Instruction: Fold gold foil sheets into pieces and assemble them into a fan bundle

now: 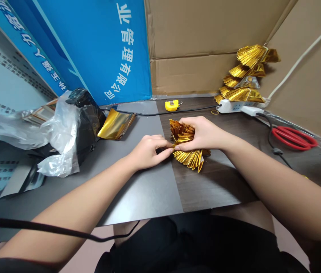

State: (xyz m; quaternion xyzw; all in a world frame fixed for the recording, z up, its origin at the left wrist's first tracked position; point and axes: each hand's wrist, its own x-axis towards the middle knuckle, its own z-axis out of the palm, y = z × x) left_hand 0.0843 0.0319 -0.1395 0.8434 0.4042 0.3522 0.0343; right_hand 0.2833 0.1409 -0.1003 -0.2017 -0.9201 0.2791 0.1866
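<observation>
A bundle of pleated gold foil paper (190, 159) lies over the dark wood part of the table, its folds fanned out toward me. My right hand (198, 133) wraps round the bundle from the right, thumb across its middle. From the left, my left hand (153, 149) pinches at the bundle's left edge with thumb and forefinger; what lies between those fingertips is too small to tell. A stack of flat gold foil sheets (116, 124) rests on the grey surface, beyond my left hand.
Folded gold fans (248, 74) are piled at the back right, by a white power strip (230, 106). Red-handled scissors (293, 137) lie at right, a yellow tape measure (172, 105) at the back. Plastic bags (63, 136) stand left; a black cable (49, 228) crosses the lower left.
</observation>
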